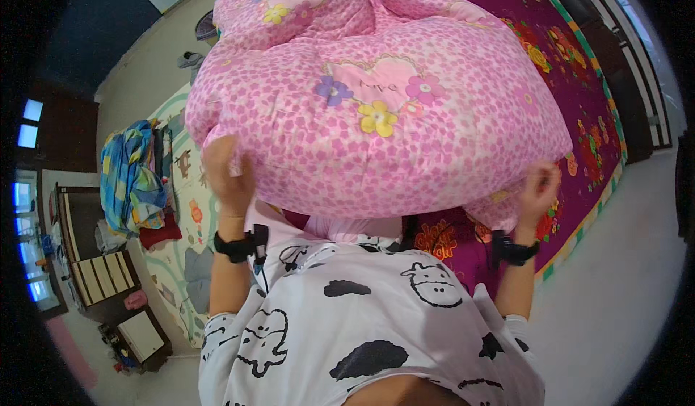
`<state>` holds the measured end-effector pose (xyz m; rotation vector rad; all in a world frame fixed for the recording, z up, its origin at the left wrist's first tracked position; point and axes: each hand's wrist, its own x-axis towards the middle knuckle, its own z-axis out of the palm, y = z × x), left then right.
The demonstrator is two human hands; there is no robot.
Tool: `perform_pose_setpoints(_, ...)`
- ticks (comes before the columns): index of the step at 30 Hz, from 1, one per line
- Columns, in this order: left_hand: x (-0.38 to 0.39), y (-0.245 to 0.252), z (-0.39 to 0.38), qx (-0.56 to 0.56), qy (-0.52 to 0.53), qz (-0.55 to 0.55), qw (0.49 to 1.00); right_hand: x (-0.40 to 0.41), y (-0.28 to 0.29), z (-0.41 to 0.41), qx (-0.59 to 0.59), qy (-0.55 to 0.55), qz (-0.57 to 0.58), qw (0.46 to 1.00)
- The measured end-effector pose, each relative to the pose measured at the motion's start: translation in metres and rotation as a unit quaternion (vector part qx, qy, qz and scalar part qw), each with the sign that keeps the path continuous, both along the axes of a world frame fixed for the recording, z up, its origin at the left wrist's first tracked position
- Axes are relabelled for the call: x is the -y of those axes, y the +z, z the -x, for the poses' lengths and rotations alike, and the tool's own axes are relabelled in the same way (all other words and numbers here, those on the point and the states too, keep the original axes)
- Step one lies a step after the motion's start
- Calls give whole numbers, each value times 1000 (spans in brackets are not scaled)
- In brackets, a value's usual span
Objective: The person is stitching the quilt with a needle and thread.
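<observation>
A puffy pink quilted comforter (380,156) with a heart and flower print billows in front of me, its near edge above my lap. At its left near corner, my left hand (228,169) grips the fabric, somewhat blurred. My right hand (541,188) is at the right near corner, closed on the edge, and a flap of the cloth hangs beside it. Both wrists wear black straps with small devices. Under the comforter lies a dark red floral carpet (581,112).
On the left, a pale patterned mat (190,210) carries a heap of blue and yellow checked cloth (127,172) and grey cloth (198,278). A shelf unit (106,278) stands farther left. Bare floor (592,330) lies to the right, with dark furniture (619,64) at upper right.
</observation>
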<state>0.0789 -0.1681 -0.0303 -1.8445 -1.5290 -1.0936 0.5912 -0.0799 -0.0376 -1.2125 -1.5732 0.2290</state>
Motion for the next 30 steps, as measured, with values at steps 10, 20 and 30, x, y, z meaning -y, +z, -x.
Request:
perform_pose_setpoints(10,-60,-63,-63,101,-80,357,925,-14,-56,109,31,60,157,985)
perform_pose_setpoints(20,-46,-22,-135,59,-230,339,911,2,-30,95,-286,93,340,891)
perform_pose_setpoints(30,-28,-47,-209,-115,-325,367,864,32,-25,105,-15,55,280,958)
